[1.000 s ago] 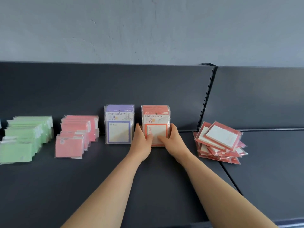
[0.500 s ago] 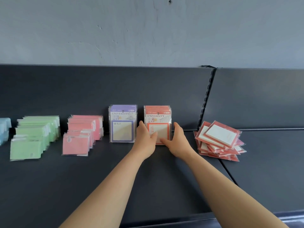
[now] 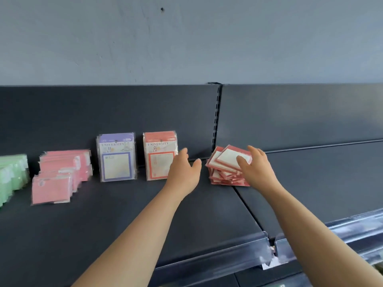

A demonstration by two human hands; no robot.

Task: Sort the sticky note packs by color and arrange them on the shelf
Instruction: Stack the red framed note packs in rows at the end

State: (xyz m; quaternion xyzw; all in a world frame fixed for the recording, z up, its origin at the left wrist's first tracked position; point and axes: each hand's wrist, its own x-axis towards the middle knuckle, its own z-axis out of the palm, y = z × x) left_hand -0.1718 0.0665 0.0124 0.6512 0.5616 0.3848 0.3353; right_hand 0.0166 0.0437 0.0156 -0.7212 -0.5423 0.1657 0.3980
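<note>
**me:** While my right hand (image 3: 256, 168) sits on the loose heap of red sticky note packs (image 3: 224, 170), the fingers are spread and curled over the top pack, thumb lying across its pale face. Can't tell if it's actually pinched or just touched. My left hand (image 3: 183, 170) is open, palm turned toward the heap, holding nothing, floating just in front of the upright red packs (image 3: 159, 156).

**shelfnerd:** where's the heap sitting exactly?

**me:** Right on the seam between the two panels of the dark shelf (image 3: 124, 214), near the slotted upright at the back. Packs in it are fanned at odd angles, lying flat.

**shelfnerd:** and the sorted stuff?

**me:** Going left from my left hand: red packs standing against the back panel, "UNIVERSITY" printed on the front one. Just beside them, a small gap between, the purple packs (image 3: 116, 157) standing the same way. Then a stepped row of pink packs (image 3: 60, 175), and the green packs (image 3: 12, 175) cut off by the left edge.
</note>
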